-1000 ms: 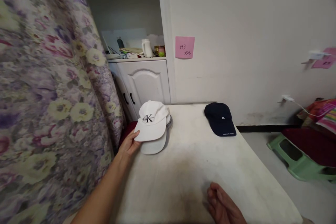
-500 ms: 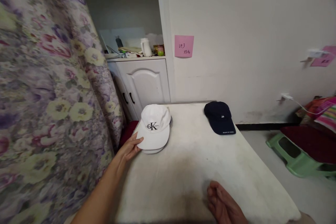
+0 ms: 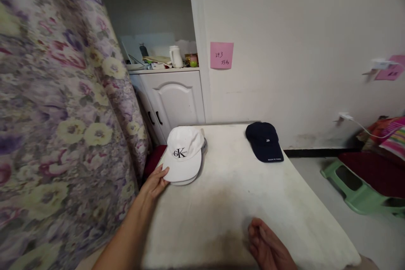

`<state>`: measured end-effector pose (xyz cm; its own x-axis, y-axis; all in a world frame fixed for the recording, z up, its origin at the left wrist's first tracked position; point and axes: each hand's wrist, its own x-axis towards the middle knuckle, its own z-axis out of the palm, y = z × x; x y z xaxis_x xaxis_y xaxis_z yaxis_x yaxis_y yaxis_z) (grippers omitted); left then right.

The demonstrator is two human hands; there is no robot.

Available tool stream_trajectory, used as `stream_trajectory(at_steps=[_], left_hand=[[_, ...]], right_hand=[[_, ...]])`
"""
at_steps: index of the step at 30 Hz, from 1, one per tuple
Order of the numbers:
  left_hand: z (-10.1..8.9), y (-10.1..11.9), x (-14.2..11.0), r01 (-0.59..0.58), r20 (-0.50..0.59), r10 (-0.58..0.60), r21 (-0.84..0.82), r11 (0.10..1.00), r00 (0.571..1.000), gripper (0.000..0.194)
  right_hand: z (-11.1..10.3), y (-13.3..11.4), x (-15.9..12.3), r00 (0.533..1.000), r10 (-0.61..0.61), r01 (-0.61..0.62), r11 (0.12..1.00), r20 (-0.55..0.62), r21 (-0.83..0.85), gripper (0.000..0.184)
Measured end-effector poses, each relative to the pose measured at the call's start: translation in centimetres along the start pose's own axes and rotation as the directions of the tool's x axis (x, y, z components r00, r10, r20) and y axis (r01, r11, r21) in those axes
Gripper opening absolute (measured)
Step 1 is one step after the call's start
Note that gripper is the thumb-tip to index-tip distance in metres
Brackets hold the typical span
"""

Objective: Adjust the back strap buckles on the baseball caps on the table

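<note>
A white cap with a black CK logo (image 3: 183, 154) lies on top of another pale cap (image 3: 193, 177) at the far left of a white table (image 3: 240, 202). My left hand (image 3: 155, 183) reaches to its brim, fingertips touching the edge, thumb and fingers apart. A dark navy cap (image 3: 265, 142) rests at the table's far side, near the wall. My right hand (image 3: 267, 247) lies on the table's near edge with fingers loosely curled and nothing seen in it.
A floral curtain (image 3: 63, 114) hangs close on the left. Behind the table stands a white cabinet (image 3: 172, 99) with a jug and clutter on top. A pink note (image 3: 222, 55) sticks to the wall. A green plastic stool (image 3: 357, 192) sits on the floor at right.
The white CK cap was slid and settled squarely onto the lower cap, which now shows only a sliver. My left hand stays at its brim. My right hand barely moved.
</note>
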<state>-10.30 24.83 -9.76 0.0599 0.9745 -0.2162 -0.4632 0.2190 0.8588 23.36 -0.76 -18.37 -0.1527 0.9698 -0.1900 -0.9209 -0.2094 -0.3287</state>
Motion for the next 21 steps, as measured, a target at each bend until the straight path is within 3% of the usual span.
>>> stream_trajectory(at_steps=[12, 17, 21], left_hand=[[-0.2, -2.0, -1.4, -0.066, -0.085, 0.065, -0.015, 0.998, 0.994, 0.031], [0.3, -3.4, -2.6, -0.11, -0.075, 0.11, 0.0, 0.994, 0.991, 0.036], [0.3, -3.3, -2.4, -0.124, -0.061, 0.124, -0.008, 0.992, 0.99, 0.04]], right_hand=[[0.1, 0.0, 0.0, 1.0, -0.01, 0.01, 1.0, -0.005, 0.0, 0.026], [-0.1, -0.1, 0.0, 0.999, -0.028, 0.028, 1.0, -0.025, -0.014, 0.026], [-0.1, -0.1, -0.1, 0.999, -0.02, 0.02, 1.0, -0.027, -0.012, 0.026]])
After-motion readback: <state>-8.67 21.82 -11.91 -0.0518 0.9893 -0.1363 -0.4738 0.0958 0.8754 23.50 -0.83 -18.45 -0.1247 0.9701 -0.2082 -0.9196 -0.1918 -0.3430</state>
